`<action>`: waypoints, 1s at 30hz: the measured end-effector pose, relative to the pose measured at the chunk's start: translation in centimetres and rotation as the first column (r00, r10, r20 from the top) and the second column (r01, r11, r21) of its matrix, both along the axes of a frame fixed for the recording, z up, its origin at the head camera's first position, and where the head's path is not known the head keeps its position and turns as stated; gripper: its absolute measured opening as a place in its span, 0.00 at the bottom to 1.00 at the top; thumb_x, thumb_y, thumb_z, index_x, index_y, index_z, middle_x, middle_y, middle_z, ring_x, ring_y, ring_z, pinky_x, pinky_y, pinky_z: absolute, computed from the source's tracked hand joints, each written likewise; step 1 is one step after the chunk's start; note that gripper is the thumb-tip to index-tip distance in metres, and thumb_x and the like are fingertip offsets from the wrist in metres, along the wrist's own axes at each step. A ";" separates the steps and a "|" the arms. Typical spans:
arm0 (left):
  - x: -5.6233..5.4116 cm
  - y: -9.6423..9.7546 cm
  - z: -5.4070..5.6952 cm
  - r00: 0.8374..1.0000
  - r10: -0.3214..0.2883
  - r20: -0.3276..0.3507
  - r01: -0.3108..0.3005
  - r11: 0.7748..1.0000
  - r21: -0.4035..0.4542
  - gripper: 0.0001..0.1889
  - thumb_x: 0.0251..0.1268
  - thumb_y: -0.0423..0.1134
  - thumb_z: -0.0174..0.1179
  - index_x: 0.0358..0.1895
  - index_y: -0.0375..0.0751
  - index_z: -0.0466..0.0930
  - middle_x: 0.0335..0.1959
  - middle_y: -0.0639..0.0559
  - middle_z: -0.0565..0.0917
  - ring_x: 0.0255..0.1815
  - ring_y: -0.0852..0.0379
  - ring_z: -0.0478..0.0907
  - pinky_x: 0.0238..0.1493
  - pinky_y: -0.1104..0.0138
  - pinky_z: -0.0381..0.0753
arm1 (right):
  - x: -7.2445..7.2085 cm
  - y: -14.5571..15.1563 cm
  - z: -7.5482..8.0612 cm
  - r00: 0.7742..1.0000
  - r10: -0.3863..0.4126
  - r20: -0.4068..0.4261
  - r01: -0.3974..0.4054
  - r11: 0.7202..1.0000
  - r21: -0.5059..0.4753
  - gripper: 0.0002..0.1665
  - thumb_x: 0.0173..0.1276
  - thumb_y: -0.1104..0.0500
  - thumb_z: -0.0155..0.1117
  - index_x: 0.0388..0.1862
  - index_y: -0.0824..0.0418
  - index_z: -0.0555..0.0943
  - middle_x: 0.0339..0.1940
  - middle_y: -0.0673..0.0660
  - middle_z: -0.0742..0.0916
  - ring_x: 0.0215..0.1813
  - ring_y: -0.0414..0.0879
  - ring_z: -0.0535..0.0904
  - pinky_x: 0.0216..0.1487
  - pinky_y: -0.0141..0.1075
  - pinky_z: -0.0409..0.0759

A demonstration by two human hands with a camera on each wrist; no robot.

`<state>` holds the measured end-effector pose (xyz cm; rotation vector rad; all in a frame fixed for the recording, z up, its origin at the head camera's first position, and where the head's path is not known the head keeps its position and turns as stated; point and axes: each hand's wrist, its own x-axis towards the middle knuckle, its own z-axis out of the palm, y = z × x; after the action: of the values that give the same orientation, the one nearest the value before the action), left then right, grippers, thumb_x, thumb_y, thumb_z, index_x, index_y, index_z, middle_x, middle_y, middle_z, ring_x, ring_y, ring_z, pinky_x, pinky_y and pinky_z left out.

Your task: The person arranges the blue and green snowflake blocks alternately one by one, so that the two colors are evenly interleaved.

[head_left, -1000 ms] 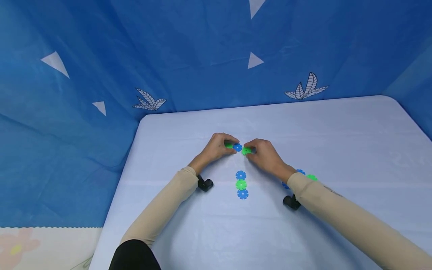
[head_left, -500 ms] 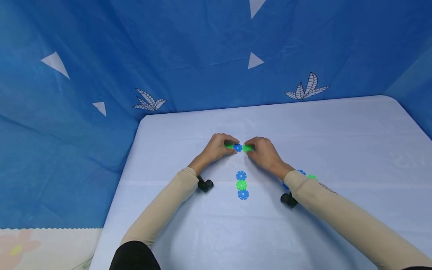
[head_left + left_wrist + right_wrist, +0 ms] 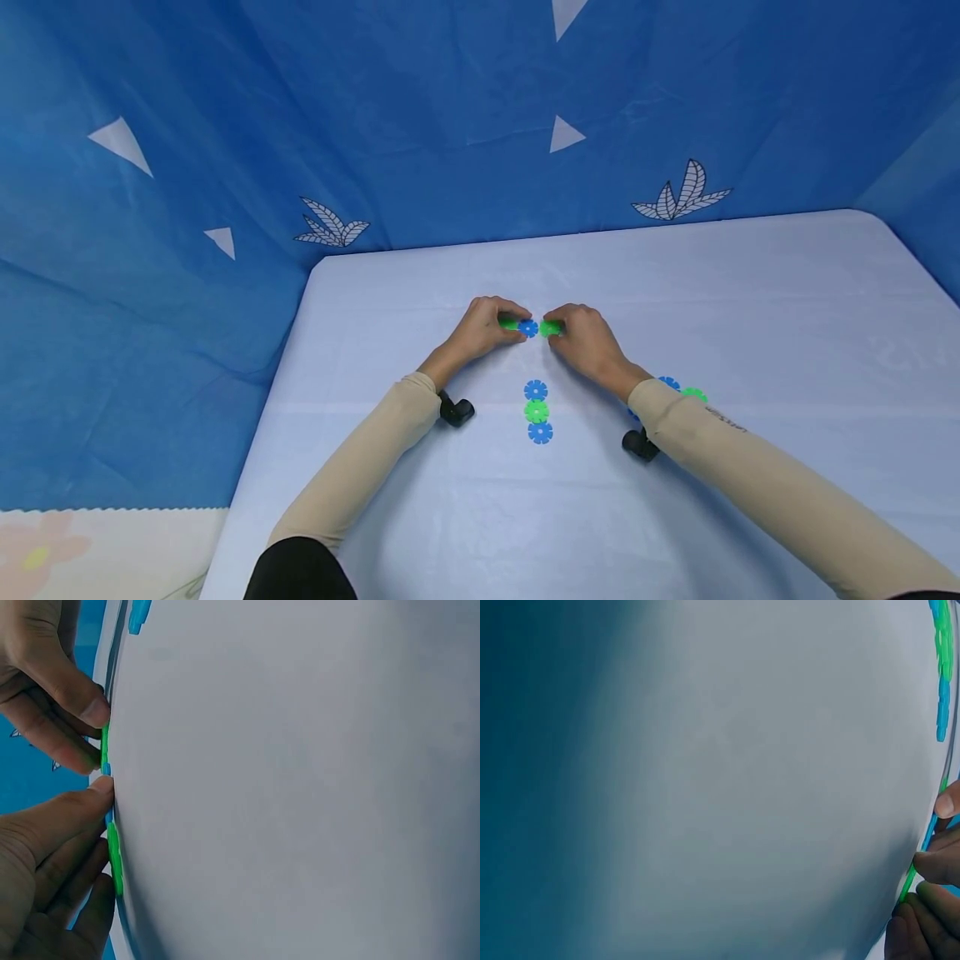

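In the head view, my left hand (image 3: 477, 325) pinches a blue snowflake disc (image 3: 528, 328) between thumb and fingers. A green snowflake disc (image 3: 507, 324) sits against its left side, partly hidden by that hand. Facing it, my right hand (image 3: 590, 340) pinches another green snowflake disc (image 3: 550, 328), whose edge is right at the blue one. The left wrist view shows these pieces edge-on in one line, with the left thumb over the blue disc (image 3: 107, 769). From the right wrist, the right fingertips grip the green disc (image 3: 907, 883).
A column of snowflake discs, blue, green (image 3: 536, 412) and blue, lies on the white table (image 3: 480, 525) nearer the body. More discs, one blue (image 3: 669, 382) and one green (image 3: 694, 393), show from behind the right sleeve. A blue cloth (image 3: 450, 125) hangs behind the table.
The right hand has turned slightly and raised its green disc level with the blue one. Its wrist moved a little left. The left hand has stayed in place.
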<state>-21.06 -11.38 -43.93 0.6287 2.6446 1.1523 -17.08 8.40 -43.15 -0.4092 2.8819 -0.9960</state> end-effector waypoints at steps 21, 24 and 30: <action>-0.1 0.1 -0.1 1.000 -0.008 0.007 0.008 1.000 -0.002 0.17 0.54 0.33 0.74 0.49 0.42 0.88 0.47 0.52 0.87 0.55 0.56 0.78 0.60 0.63 0.74 | 0.0 0.2 -0.1 1.000 0.008 -0.003 -0.008 1.000 -0.011 0.19 0.64 0.67 0.68 0.55 0.69 0.83 0.54 0.66 0.84 0.58 0.58 0.78 0.59 0.50 0.76; 0.0 0.1 -0.1 1.000 -0.012 0.017 0.012 1.000 0.003 0.17 0.54 0.33 0.74 0.49 0.42 0.88 0.48 0.52 0.87 0.56 0.56 0.78 0.60 0.62 0.73 | 0.1 0.2 -0.1 1.000 0.000 0.008 0.001 1.000 -0.010 0.19 0.64 0.67 0.68 0.55 0.69 0.82 0.54 0.65 0.84 0.58 0.58 0.78 0.59 0.50 0.77; 0.1 0.1 0.0 1.000 -0.007 0.016 0.007 1.000 -0.005 0.17 0.54 0.33 0.74 0.50 0.42 0.87 0.48 0.51 0.87 0.56 0.55 0.78 0.61 0.62 0.73 | 0.1 0.1 0.0 1.000 0.008 0.010 -0.008 1.000 0.006 0.20 0.64 0.66 0.68 0.56 0.69 0.82 0.55 0.65 0.83 0.58 0.58 0.78 0.59 0.49 0.77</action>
<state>-20.97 -11.33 -43.90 0.6241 2.6290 1.1432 -16.94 8.52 -43.18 -0.4138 2.8713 -0.9849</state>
